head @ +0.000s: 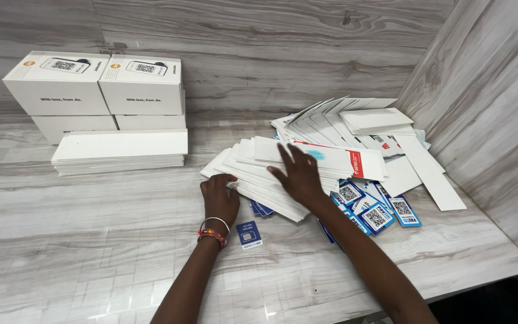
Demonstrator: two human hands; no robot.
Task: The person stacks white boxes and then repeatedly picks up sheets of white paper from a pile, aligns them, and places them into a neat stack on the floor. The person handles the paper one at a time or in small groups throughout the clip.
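Note:
A loose heap of long white envelopes (253, 171) lies spread over the grey wood-grain table (91, 240). My right hand (298, 174) rests flat on top of the heap, fingers spread, next to an envelope with a red end (354, 163). My left hand (219, 197), with bangles at the wrist, touches the heap's near left edge with fingers curled. Several blue and white cards with square code patterns (379, 213) lie under and beside my right forearm. One small blue card (249, 234) lies alone by my left wrist.
Two stacks of white boxes (97, 90) stand at the back left, with a neat pile of white envelopes (121, 153) in front of them. More envelopes fan out at the back right (367, 120) against the wood-grain side wall (487, 108). The table edge runs along the lower right.

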